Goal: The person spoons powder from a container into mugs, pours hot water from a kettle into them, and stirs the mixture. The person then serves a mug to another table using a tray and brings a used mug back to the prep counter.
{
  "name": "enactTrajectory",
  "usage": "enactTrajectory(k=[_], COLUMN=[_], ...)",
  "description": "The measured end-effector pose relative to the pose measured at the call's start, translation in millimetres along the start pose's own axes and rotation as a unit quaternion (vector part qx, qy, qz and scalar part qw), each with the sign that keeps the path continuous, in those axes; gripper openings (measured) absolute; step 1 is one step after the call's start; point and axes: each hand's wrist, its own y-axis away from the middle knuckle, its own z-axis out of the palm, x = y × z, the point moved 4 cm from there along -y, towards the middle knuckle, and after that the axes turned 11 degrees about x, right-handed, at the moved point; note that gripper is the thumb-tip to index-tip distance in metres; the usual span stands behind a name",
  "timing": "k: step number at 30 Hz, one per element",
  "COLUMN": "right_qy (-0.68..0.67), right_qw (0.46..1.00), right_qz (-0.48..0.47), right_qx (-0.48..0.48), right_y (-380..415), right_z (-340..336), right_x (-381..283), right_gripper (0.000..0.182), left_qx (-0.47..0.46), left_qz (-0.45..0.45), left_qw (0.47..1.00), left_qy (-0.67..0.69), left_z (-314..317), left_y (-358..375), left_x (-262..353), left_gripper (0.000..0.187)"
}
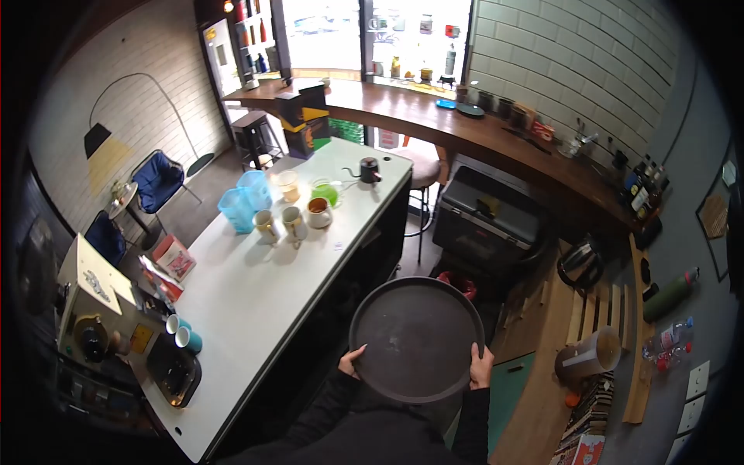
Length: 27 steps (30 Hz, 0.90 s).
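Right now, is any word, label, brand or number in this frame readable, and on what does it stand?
None can be read.
Red-and-white boxes on the white counter: print blurred.
Bottle labels at the wooden bar's end: too small.
Black-and-yellow box: no legible text.
Round tray held by left hand and right hand: blank.
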Motion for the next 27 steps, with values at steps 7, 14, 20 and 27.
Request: enactTrajectory(k=[7, 14, 20, 27], right_qy=[0.074, 0.020, -0.029, -0.026], right_qw=[0.986, 0.972, 0.948, 0.931], right_qz=[-0.076, -0.032, 0.025, 0.030], right_qx=[-0.129, -0.234, -0.317, -0.363], right_y=[47, 88, 43, -15], right_z=[132, 202, 255, 355], right_x=[-34, -33, -17, -52], right_gripper=[0.021, 0.020, 0.042, 0.026], left_qx=[-0.157, -0.140, -0.113, -0.031], left_qz=[0.122, 0.174, 0.260, 0.362], left_qw=[0.943, 0.926, 0.906, 0.878], left_qy=[0.266, 0.305, 0.314, 0.312], left_z=[-64, -113, -105, -130], left_y=[87, 113, 114, 76], left_x=[57, 85, 103, 112], left_gripper=[0.044, 0.053, 0.061, 0.061])
